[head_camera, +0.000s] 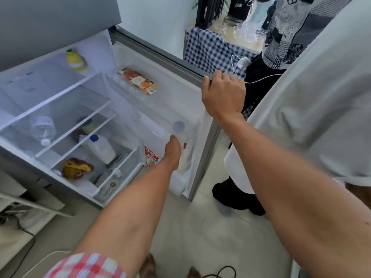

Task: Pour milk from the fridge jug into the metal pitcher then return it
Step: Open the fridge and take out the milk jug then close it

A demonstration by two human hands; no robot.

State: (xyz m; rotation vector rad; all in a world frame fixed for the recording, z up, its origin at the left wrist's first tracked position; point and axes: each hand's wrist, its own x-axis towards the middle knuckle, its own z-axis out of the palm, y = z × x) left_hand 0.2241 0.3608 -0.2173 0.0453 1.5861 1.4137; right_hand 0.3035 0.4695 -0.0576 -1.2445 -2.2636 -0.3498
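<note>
A pale tiled floor point(202, 223) runs under me, and the fridge point(60, 109) stands wide open ahead, its door point(160, 93) swung out to my right. My right hand point(223, 93) curls over the top edge of that door, fingers hooked round the rim, gripping it. My left hand point(172, 150) reaches down into the lower door shelf point(180, 183), where the milk jug point(180, 137) stands with its blue cap point(178, 126) just above my knuckles. My fingers go behind the shelf front beside the jug, so I cannot tell whether they are closed round it or only touching. Just left of that hand sits a red and white carton point(151, 156) in the same shelf. Above it, in the upper door shelf, lies a flat packet point(138, 81). Further left of my left hand, inside the fridge, a second white bottle with a blue cap point(99, 148) lies on a shelf, with a yellow bottle point(75, 60) up high. Beyond my right hand stands another person in dark trousers point(259, 85).
</note>
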